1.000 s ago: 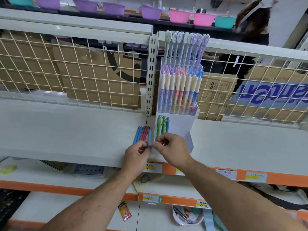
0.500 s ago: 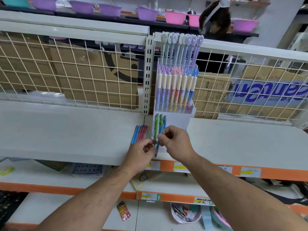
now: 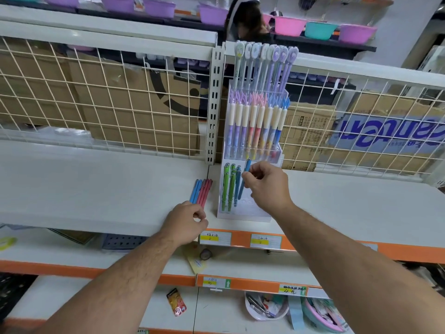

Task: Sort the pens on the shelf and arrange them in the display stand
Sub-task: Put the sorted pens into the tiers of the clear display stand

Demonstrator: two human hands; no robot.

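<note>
Right hand (image 3: 267, 186) pinches 1 blue pen (image 3: 247, 166) between thumb and fingertips, near-upright over the display stand (image 3: 243, 213) front tier, just beside the slotted pens (image 3: 228, 186), green then blue. We read that as lining up the next slot with colours grouped. Left hand (image 3: 186, 220) rests at the shelf (image 3: 96, 189) edge, fingers loosely curled. We see nothing in it. It sits by the loose pens (image 3: 201, 191), probably staged for the next pick.
</note>
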